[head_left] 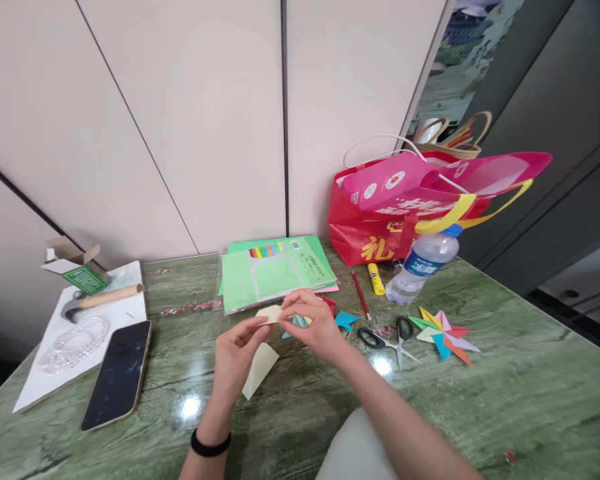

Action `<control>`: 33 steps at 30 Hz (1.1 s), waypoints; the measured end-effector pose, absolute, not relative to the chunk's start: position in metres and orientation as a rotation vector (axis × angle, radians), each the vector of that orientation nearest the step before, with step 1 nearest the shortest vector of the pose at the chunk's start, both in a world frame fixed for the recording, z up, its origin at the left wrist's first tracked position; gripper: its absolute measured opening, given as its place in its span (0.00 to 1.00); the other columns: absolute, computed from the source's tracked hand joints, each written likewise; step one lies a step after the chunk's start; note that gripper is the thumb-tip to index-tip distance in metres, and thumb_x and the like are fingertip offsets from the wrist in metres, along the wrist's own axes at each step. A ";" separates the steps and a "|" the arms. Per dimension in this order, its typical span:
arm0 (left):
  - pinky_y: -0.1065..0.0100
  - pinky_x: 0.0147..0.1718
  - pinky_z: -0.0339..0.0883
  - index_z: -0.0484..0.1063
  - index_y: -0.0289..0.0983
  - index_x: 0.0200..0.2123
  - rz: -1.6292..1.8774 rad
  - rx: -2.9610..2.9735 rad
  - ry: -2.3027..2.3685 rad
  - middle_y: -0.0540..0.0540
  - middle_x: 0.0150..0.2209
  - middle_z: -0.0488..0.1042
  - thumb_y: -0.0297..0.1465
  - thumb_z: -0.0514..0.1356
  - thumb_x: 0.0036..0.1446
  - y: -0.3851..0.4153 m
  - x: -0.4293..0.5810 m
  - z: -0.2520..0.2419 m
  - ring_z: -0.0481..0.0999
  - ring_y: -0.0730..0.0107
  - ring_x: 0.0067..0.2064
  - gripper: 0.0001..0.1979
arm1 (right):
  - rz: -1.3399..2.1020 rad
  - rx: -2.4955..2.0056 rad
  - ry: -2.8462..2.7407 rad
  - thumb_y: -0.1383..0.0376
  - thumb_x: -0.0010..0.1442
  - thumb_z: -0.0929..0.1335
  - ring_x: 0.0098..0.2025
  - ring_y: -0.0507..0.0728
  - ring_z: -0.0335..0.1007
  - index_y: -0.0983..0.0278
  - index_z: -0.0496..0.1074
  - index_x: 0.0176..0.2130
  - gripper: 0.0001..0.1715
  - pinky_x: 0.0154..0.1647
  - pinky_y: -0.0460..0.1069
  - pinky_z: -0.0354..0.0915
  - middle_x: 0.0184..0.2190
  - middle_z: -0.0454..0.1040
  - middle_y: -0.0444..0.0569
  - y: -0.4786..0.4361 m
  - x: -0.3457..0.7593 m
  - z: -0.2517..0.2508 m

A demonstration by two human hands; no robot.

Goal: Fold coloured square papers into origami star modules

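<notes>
A small piece of pale yellow paper (269, 313) is pinched between my two hands, above the green marbled table. My left hand (237, 350), with a black band at the wrist, grips its left side between thumb and fingers. From the right, my right hand (313, 323) pinches the other side. Beneath them lies another pale yellow paper (261, 370), flat on the table. Partly hidden behind my right hand are a light blue paper piece and a red one (329, 304). A blue folded paper (347, 321) rests just right of that hand.
Scissors (393, 341) lie open near a multicoloured paper star (445, 332). Behind are a red pencil (361, 295), glue stick (376, 279), water bottle (423, 267), red bag (370, 227) and green paper packs (275, 272). Leftward are a phone (117, 373), hammer (105, 298), beads (75, 343) and small box (83, 270).
</notes>
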State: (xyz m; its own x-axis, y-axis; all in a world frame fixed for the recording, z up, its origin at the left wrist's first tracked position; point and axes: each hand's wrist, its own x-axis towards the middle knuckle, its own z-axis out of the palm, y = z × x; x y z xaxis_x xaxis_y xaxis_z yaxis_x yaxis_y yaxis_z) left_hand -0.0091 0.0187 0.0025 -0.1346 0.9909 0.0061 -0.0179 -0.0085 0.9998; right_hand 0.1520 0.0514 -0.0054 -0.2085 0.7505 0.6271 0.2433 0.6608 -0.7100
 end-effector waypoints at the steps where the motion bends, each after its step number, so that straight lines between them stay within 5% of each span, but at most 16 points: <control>1: 0.68 0.32 0.71 0.77 0.36 0.28 1.341 1.133 1.320 0.46 0.27 0.80 0.31 0.67 0.38 0.019 -0.009 0.002 0.78 0.64 0.29 0.10 | 0.564 -0.796 -1.770 0.71 0.51 0.69 0.39 0.55 0.67 0.61 0.74 0.28 0.05 0.43 0.51 0.61 0.33 0.70 0.47 0.051 0.152 -0.005; 14: 0.64 0.33 0.71 0.80 0.41 0.24 1.431 1.261 1.448 0.45 0.27 0.80 0.32 0.67 0.38 0.015 -0.008 0.005 0.78 0.57 0.32 0.05 | 1.025 -0.882 -1.546 0.61 0.46 0.73 0.52 0.58 0.62 0.62 0.75 0.25 0.07 0.51 0.52 0.59 0.49 0.66 0.50 0.053 0.151 -0.001; 21: 0.64 0.35 0.71 0.80 0.40 0.25 1.417 1.287 1.409 0.45 0.28 0.81 0.31 0.66 0.40 0.015 -0.005 0.001 0.78 0.58 0.33 0.04 | 1.158 -0.953 -1.407 0.57 0.45 0.72 0.26 0.53 0.68 0.64 0.72 0.22 0.13 0.29 0.47 0.64 0.21 0.73 0.45 0.052 0.144 -0.002; 25: 0.64 0.36 0.72 0.79 0.37 0.28 1.430 1.172 1.298 0.45 0.29 0.81 0.31 0.67 0.39 0.015 -0.004 0.000 0.79 0.59 0.32 0.08 | 1.162 -0.968 -1.371 0.57 0.44 0.72 0.24 0.53 0.66 0.65 0.71 0.22 0.13 0.26 0.47 0.63 0.20 0.72 0.44 0.051 0.143 -0.002; 30: 0.59 0.39 0.72 0.71 0.36 0.47 1.415 0.968 1.118 0.44 0.29 0.81 0.31 0.68 0.39 0.016 -0.002 0.005 0.79 0.57 0.34 0.28 | 1.161 -0.979 -1.359 0.59 0.43 0.72 0.24 0.53 0.67 0.65 0.71 0.22 0.12 0.25 0.46 0.63 0.21 0.73 0.45 0.052 0.144 -0.005; 33: 0.56 0.40 0.72 0.73 0.33 0.43 1.370 0.932 1.054 0.42 0.31 0.81 0.31 0.68 0.40 0.017 -0.003 0.004 0.79 0.55 0.34 0.24 | 1.157 -0.982 -1.358 0.60 0.43 0.72 0.24 0.52 0.67 0.65 0.71 0.22 0.10 0.25 0.46 0.63 0.21 0.73 0.46 0.053 0.144 -0.006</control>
State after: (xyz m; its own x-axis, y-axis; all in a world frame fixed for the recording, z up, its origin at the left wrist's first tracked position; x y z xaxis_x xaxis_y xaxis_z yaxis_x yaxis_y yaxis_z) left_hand -0.0034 0.0170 0.0036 -0.0719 0.9967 -0.0377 -0.2920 0.0151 0.9563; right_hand 0.1443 0.0528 -0.0060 -0.1122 0.9735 0.1992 -0.0419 0.1957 -0.9798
